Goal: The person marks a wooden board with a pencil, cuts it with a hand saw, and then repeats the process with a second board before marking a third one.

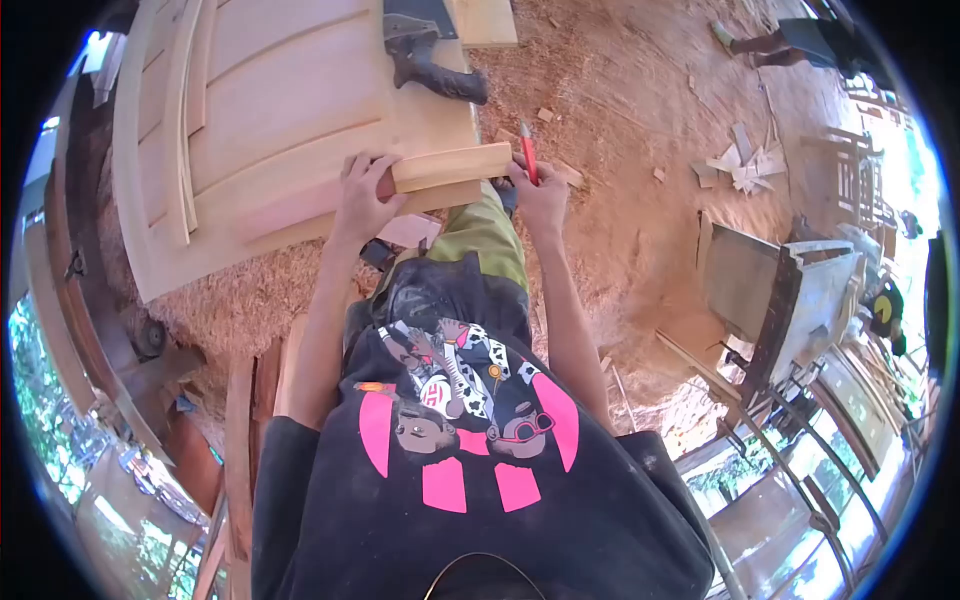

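2 hands in frame, both at 1 workpiece. Far left: big pale door panel point(280, 110) lying flat, arched rails on its face, sawdust floor point(230, 305) under its near edge.

Left hand point(362, 195) is at the panel's lower right edge with fingers wrapped over the left end of a short curved wood block point(452, 167). Closed grip, holding it. The block runs roughly level from left hand to right hand. Its left end is over the panel edge (touching or just above, can't tell).

Above the block, on the panel's top right corner: dark power tool point(432, 55) on its side, no hand on it. Below the block: the person's knee in olive trousers point(492, 240). Black shirt point(450, 500) with pink print fills bottom centre.

Right hand point(541, 197) is against the block's right end, fingers closed on a red pencil point(527, 152) that points up and away from the body.

Right of that: more sawdust, with wood offcuts point(742, 165) scattered well apart from both hands. Top right: another person's legs point(770, 42), well away. Far right: metal-framed machine table point(800, 290), wooden frames beyond it (details too small to read).
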The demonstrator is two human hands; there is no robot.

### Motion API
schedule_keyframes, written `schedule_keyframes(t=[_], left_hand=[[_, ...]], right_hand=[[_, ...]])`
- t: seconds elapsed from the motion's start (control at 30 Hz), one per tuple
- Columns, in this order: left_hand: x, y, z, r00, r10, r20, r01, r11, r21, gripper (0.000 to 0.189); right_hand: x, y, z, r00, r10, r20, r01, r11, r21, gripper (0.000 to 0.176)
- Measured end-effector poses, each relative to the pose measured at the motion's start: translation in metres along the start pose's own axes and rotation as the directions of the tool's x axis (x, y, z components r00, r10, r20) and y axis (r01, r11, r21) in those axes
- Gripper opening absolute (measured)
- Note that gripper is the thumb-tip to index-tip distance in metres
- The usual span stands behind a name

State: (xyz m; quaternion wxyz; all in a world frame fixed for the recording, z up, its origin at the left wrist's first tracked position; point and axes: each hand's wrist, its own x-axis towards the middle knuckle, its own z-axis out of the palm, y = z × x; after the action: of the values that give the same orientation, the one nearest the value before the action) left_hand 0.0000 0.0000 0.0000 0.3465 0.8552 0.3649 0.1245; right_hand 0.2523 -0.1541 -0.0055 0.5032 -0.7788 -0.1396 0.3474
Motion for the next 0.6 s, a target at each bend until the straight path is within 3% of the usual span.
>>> schedule_keyframes(t=[0.1, 0.17, 0.3, 0.37, 0.6], left_hand=[[0.005, 0.021, -0.005, 1.000, -0.008, -0.002, 0.008, 0.998, 0.063, 0.077], [0.014, 0.050, -0.002, 0.998, 0.056, -0.022, -0.050, 0.975, 0.216, 0.075], [0.037, 0.080, 0.026, 0.997, 0.079, 0.006, -0.078, 0.974, 0.211, 0.074], [0.046, 0.091, 0.038, 0.989, 0.125, 0.078, -0.136, 0.977, 0.162, 0.072], [0.059, 0.097, 0.051, 0.982, 0.151, 0.109, -0.165, 0.977, 0.136, 0.062]], right_hand=[[0.001, -0.003, -0.004, 0.996, -0.090, -0.025, 0.087, 0.993, -0.081, 0.025], [0.004, -0.002, -0.007, 0.992, -0.127, -0.008, 0.125, 0.985, -0.120, 0.026], [0.005, 0.015, -0.002, 0.982, -0.179, -0.057, 0.171, 0.977, -0.125, 0.024], [0.000, 0.006, -0.007, 0.998, -0.059, -0.014, 0.060, 0.996, 0.059, 0.024], [0.001, 0.012, -0.012, 0.999, 0.023, 0.034, -0.030, 0.975, 0.221, 0.023]])
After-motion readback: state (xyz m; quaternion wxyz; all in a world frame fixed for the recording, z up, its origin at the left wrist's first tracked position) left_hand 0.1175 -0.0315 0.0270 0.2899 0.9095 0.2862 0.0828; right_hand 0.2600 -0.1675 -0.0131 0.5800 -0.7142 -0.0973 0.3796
